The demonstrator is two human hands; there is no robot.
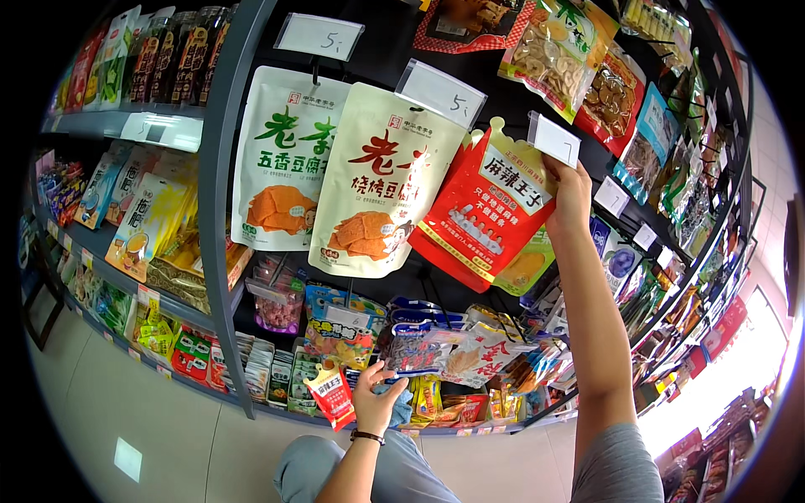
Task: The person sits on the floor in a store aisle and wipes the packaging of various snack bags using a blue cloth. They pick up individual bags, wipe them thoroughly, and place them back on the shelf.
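Note:
My right hand [569,192] is raised at the upper right edge of a large red snack packet [484,210] with a crown-shaped top, its fingers partly hidden behind a white price tag [553,139]. The packet hangs tilted on the rack, overlapping a green-and-yellow packet [528,264]. To its left hang a cream pouch [387,182] and a white pouch with green print [283,163]. Lower down, my left hand [377,399] has thumb and fingers apart around a blue cloth [397,402]. A small red crown-topped packet [333,396] lies just left of that hand.
A grey shelf post [223,188] stands left of the hanging pouches, with stocked shelves beyond it. Hanging snack bags [560,53] line the curved rack at right. Below, the bottom shelf edge [465,431] runs above my knees [402,468] and the tiled floor.

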